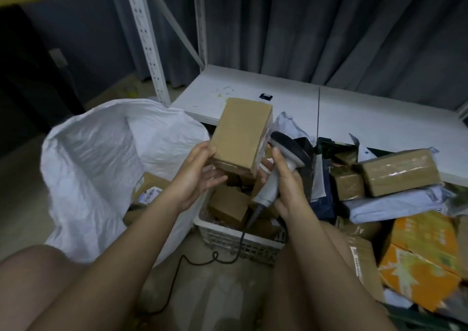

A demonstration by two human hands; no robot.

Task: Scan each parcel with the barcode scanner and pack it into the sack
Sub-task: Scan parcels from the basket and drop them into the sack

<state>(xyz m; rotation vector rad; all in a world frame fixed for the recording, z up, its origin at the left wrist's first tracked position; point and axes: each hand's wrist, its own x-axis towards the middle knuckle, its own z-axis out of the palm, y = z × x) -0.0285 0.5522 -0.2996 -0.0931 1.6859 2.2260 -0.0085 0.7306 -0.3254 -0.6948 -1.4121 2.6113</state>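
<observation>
Bare knees and two forearms fill the bottom of the view, reaching forward over the floor. Ahead of them the left hand (200, 176) holds a brown cardboard parcel (240, 135) raised on end, thumb against its left edge and the fingers curled loosely beneath its lower end. Just to the right, the right hand (288, 181) grips the pale handle of the barcode scanner (286, 158) — fingers wrapped round the grip, the dark head close beside the parcel's right face, which carries a label too blurred to read. A black cable (202, 262) runs from the scanner's base down to the floor. Beneath the hands sits a white plastic basket (235, 239) with more brown boxes inside it. To the left stands the white sack (96, 168), its mouth wide open — a labelled box (149, 191) lies at its lower right. On the right, a heap of parcels (395, 178) in brown, grey and orange rests against a low white shelf board (354, 110), with a grey curtain (329, 26) behind.
</observation>
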